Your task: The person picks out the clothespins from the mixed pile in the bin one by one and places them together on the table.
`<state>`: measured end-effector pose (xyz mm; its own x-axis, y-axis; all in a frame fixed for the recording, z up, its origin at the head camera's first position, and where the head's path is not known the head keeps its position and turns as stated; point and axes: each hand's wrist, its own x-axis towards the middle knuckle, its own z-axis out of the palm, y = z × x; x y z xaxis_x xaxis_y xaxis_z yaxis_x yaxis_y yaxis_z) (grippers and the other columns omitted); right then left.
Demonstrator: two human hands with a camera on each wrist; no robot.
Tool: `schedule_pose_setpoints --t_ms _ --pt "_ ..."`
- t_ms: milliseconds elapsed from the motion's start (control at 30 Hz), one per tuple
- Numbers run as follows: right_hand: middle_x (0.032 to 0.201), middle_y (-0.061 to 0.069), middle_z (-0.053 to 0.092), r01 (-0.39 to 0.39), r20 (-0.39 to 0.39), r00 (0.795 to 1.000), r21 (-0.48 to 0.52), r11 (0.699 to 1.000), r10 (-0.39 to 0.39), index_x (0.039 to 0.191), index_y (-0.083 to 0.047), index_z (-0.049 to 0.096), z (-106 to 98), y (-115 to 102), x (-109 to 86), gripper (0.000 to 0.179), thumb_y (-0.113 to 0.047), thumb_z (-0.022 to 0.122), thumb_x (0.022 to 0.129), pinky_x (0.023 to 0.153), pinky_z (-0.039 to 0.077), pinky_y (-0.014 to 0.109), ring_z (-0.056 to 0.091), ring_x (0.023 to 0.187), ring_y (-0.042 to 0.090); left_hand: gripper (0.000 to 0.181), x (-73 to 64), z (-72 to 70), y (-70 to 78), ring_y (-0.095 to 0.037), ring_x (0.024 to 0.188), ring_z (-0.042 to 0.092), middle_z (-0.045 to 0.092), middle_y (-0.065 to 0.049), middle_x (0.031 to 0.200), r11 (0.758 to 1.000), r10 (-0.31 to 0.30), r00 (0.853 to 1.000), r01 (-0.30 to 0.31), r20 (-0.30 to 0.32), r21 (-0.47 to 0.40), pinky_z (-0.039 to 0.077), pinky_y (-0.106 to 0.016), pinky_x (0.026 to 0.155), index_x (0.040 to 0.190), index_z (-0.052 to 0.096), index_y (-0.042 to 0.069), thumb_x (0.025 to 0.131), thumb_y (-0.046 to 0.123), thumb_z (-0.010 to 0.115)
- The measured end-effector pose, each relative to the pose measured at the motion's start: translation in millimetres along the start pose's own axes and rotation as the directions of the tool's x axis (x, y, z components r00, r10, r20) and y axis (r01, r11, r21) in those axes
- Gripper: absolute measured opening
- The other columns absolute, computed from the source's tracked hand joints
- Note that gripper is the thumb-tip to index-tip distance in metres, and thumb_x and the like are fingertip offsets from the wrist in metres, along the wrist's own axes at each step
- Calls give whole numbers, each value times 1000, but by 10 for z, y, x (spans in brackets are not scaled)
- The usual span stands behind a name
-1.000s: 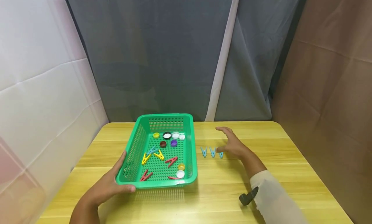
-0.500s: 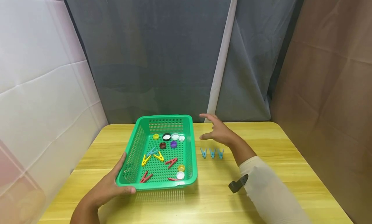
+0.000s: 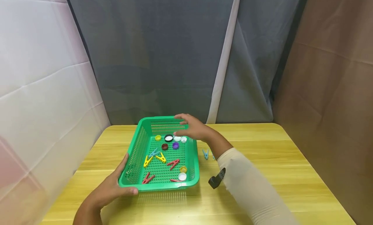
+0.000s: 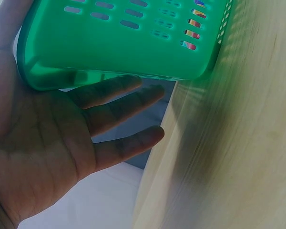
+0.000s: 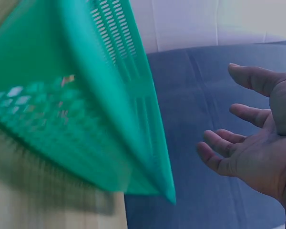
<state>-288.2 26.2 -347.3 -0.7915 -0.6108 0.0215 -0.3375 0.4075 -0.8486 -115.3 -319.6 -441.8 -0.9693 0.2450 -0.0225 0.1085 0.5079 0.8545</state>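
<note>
A green plastic basket (image 3: 133,160) stands on the wooden table. My left hand (image 3: 107,187) is against its near left corner, thumb along the front rim and index finger along the left side. In the left wrist view, the other fingers (image 4: 126,107) stretch out straight beside the basket wall. My right hand (image 3: 192,127) hovers over the basket's far right side, fingers spread, nothing in it. Inside the basket are several bottle caps, including a purple cap (image 3: 175,145), and red clothespins (image 3: 174,163), yellow clothespins (image 3: 147,161) and a blue clothespin (image 3: 154,153).
Right of the basket, a blue clothespin (image 3: 205,154) lies on the table (image 3: 262,153), with another partly hidden by my right arm. A grey curtain (image 3: 163,63) hangs behind the table, a white cloth (image 3: 43,72) at left and a brown cloth (image 3: 329,82) at right.
My right hand has moved left from above the blue clothespins to over the basket's far right side. The left hand has stayed at the basket's corner.
</note>
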Motion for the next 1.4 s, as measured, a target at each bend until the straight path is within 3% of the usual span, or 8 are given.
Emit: schedule_pose_setpoints --t_ms 33,167,233,400,467,767,1067,1400 --pt "178 9 34 7 12 1000 5 1000 -7 168 -16 41 21 -41 40 76 -26 79 102 122 46 59 41 161 35 140 -5 1 4 -60 160 20 3 -33 181 1000 0 1000 0 -2 -4 35 -75 116 176 -13 17 86 21 93" --pt "176 8 38 -29 80 997 106 994 21 166 -17 44 124 -158 175 70 -26 76 105 121 47 56 46 158 35 139 -25 -4 4 -59 159 23 6 -33 181 1000 2 1000 -2 -10 14 47 -41 115 176 -12 16 86 21 94" --pt "175 10 38 -65 122 991 158 985 46 166 -17 44 178 -183 230 69 -27 75 105 120 49 56 49 155 36 139 -25 -4 6 -58 159 25 7 -33 180 1000 6 1000 -5 -13 21 47 -35 112 176 -11 16 85 21 94" --pt "171 14 42 -114 169 982 187 976 82 165 -15 45 255 -225 371 66 -28 74 107 117 51 54 52 151 37 141 11 22 24 -62 160 20 5 -34 180 1000 15 1000 -15 -11 3 36 -74 118 176 -12 18 84 22 94" --pt "170 14 45 -125 166 982 193 973 93 164 -15 47 263 -228 414 64 -29 73 107 116 53 53 54 150 36 141 39 35 30 -63 160 17 3 -34 180 1000 19 1000 -19 -2 -12 30 -81 117 176 -13 19 84 22 94" --pt "166 12 55 -258 278 942 247 934 186 161 -9 50 347 -98 608 59 -32 68 110 121 48 55 56 150 37 140 93 51 56 -63 159 21 4 -35 180 999 46 999 -46 14 -6 35 -77 115 176 -12 15 86 23 94" --pt "168 13 53 -289 263 943 337 896 205 158 -5 54 470 115 712 53 -30 64 112 124 44 57 54 153 35 141 71 65 58 -63 160 18 4 -35 180 1000 24 1000 -24 14 -4 32 -80 116 176 -12 16 84 23 95" --pt "171 16 47 -294 331 921 242 925 206 164 -7 46 581 138 814 63 -35 65 111 122 47 56 57 150 32 140 24 0 40 -63 159 22 5 -35 180 1000 26 1000 -26 11 2 35 -78 115 176 -13 17 86 22 94"
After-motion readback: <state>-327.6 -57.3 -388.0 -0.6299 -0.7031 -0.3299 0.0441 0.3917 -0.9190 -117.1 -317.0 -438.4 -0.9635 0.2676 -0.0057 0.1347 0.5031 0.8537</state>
